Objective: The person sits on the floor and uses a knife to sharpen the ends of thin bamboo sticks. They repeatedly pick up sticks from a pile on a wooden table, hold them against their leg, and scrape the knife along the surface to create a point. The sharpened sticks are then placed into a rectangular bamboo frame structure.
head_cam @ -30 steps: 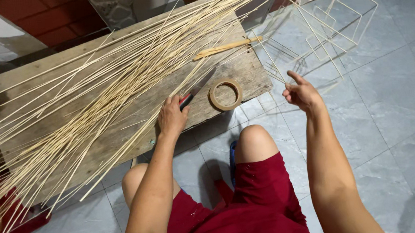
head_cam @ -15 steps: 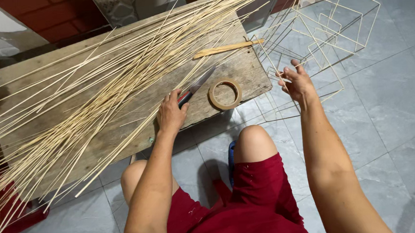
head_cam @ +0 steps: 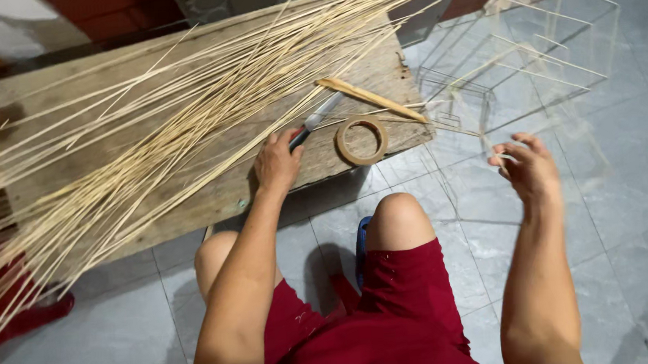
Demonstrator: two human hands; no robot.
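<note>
The left hand (head_cam: 277,162) closed round the knife (head_cam: 316,119) by its dark handle on the wooden board (head_cam: 188,191), a light, stiff, sharp thing best held there, while the right hand (head_cam: 528,169) hung loosely curled, seemingly empty, beside the flimsy stick frame (head_cam: 513,62)

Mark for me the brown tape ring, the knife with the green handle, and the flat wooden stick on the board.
Brown tape ring (head_cam: 343,144): head view, left side of the band.
Knife with the green handle (head_cam: 321,113): head view, middle of the grey blade.
Flat wooden stick (head_cam: 373,99): head view, middle of its length.
</note>
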